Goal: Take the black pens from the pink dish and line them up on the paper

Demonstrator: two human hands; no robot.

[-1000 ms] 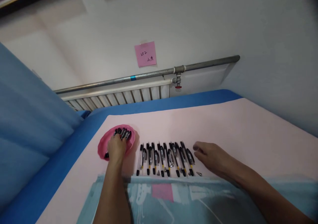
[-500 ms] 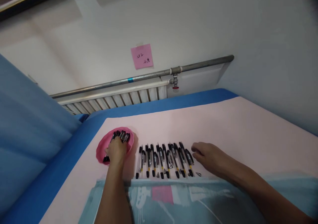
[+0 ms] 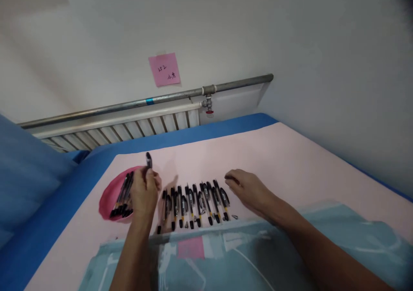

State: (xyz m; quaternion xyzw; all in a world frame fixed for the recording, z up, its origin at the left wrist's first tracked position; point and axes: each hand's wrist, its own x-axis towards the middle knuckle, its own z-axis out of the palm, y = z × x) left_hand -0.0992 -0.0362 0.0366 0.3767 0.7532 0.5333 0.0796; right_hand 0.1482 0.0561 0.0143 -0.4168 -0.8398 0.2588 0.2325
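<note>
My left hand (image 3: 145, 194) is closed around a black-capped pen (image 3: 149, 159), its cap pointing up above the fingers. It is raised at the right rim of the pink dish (image 3: 106, 202), where several more pens (image 3: 121, 196) lie slanted. A row of disassembled pens (image 3: 193, 205), with clear barrels, black ends and loose caps, lies on the pale pink sheet. My right hand (image 3: 250, 190) rests just past the row's right end, fingers curled together; what they hold, if anything, is hidden.
Small metal tips (image 3: 235, 217) lie along the near side of the row. A light blue cloth (image 3: 226, 256) covers the near edge. Behind the table (image 3: 180, 137) are a white radiator (image 3: 155, 125) and a pipe (image 3: 238, 83); a blue curtain (image 3: 22, 174) hangs left.
My left hand has lifted a pen out of the pink dish and moved toward the row. My right hand stays by the row's right end. The whole view has shifted, so things appear further left.
</note>
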